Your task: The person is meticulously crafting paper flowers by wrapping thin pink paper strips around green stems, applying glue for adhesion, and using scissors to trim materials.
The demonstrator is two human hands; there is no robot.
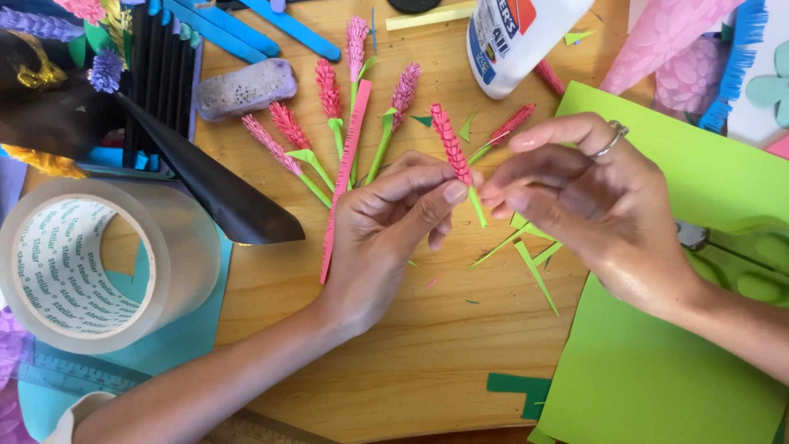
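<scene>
Left hand (386,222) and right hand (575,197) both pinch the green stem of a pink paper flower (451,144); fingers closed on it, bloom upright above the wooden worktop (411,353).

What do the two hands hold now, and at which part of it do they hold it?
Both hands pinch one paper flower at the top of its green stem: left hand by thumb and forefinger, right hand by its fingertips.

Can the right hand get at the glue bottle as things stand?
Probably yes: the glue bottle lies just beyond the right hand with bare table between, though that hand would first release the paper flower.
</scene>
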